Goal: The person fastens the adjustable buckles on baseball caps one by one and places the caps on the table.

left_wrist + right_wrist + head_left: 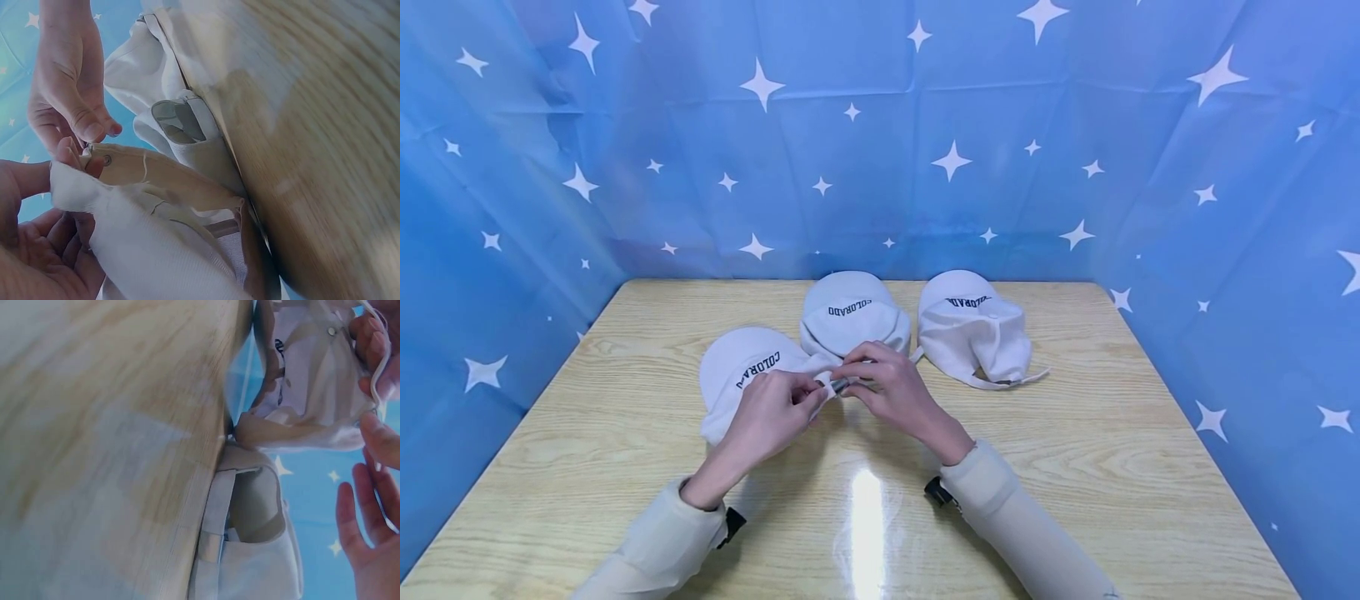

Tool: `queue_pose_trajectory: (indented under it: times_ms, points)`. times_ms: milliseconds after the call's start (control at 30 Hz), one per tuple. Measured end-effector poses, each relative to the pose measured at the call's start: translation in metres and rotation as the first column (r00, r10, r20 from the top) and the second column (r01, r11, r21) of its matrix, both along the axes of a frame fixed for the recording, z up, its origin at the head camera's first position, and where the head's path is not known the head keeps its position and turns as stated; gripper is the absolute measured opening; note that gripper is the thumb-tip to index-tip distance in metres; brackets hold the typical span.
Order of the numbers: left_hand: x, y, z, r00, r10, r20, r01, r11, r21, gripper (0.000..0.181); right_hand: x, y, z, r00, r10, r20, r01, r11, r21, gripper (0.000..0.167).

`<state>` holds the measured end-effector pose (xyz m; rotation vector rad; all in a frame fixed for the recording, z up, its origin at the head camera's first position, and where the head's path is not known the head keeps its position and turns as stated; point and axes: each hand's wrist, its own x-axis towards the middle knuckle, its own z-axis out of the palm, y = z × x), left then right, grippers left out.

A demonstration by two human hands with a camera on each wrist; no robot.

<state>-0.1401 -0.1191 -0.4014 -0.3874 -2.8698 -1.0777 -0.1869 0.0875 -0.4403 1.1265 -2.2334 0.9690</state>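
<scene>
A white baseball cap [747,343] lettered COLORADO lies at the left, its back opening lifted toward both hands. My left hand [777,410] pinches the cap's back strap [72,187] between thumb and fingers. Opposite it, my right hand [891,390] pinches the strap end by the small metal buckle [839,385]; its other fingers are spread in the right wrist view. A metal eyelet [107,159] shows in the cap's band in the left wrist view. The fingertips partly hide the buckle and strap end.
A second white cap [850,287] sits just behind the hands, and a third cap [973,333] is to its right with its strap stretched out sideways. All are on a wooden table [1075,467]. Behind hangs a blue curtain [880,167] with white stars.
</scene>
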Motion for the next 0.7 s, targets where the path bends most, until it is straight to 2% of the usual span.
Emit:
queue_pose_trajectory:
  times_ms: [267,567,700]
  points:
    - [0.0,0.001,-0.0016,1.0,0.001,0.014,-0.002,1.0,0.007,0.017,-0.0014,-0.001,-0.0026,1.0,0.007,-0.018,-0.007,1.0,-0.005,0.024]
    - [-0.0006,0.0025,-0.0034,1.0,0.001,-0.021,0.0,1.0,0.011,0.021,-0.0012,-0.0039,-0.0027,0.999,0.006,-0.043,-0.006,1.0,-0.004,0.023]
    - [-0.0002,0.0016,-0.0033,1.0,-0.015,-0.016,0.015,1.0,0.003,0.018,-0.0002,-0.0042,-0.0023,0.999,-0.01,-0.043,0.01,1.0,0.005,0.023]
